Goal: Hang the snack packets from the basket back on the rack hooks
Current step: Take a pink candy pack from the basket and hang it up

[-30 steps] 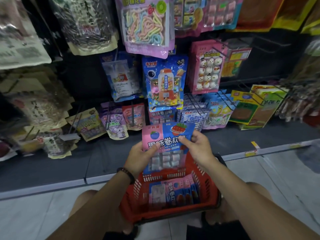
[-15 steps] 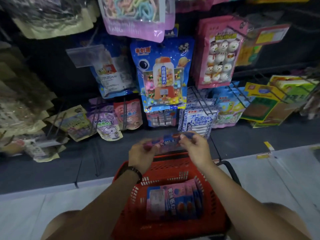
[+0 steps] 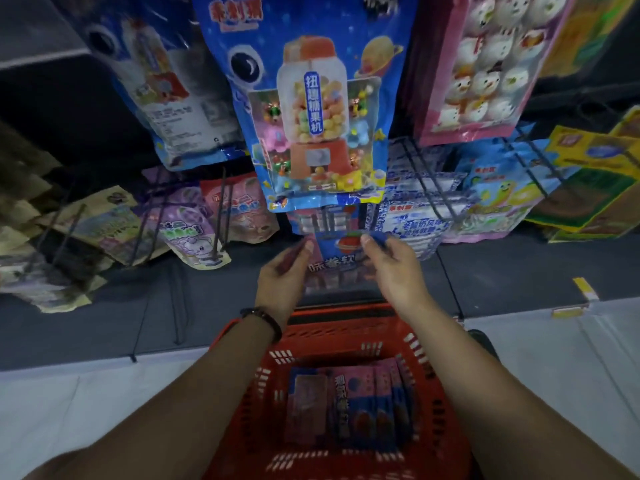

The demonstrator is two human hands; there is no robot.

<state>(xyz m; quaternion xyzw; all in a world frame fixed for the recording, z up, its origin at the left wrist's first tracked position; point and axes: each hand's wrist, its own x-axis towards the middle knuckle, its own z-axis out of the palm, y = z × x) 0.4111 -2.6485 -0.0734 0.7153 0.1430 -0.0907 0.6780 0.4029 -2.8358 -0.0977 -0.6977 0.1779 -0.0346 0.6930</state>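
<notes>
Both hands pinch the top corners of a pink-and-blue plastic snack packet [image 3: 337, 261], the left hand [image 3: 282, 282] at its left corner, the right hand [image 3: 394, 268] at its right. The packet is held just below the hanging blue gumball-machine bag [image 3: 318, 109], above the red plastic basket [image 3: 349, 330], where more pink-and-blue packets [image 3: 349, 407] lie.

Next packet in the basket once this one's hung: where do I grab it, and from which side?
Likely a free edge of the top one among the basket packets, coming straight down: they lie flat and fanned on the red basket floor, and its walls block a sideways reach. Left hand and right hand pinch the held packet.
</notes>
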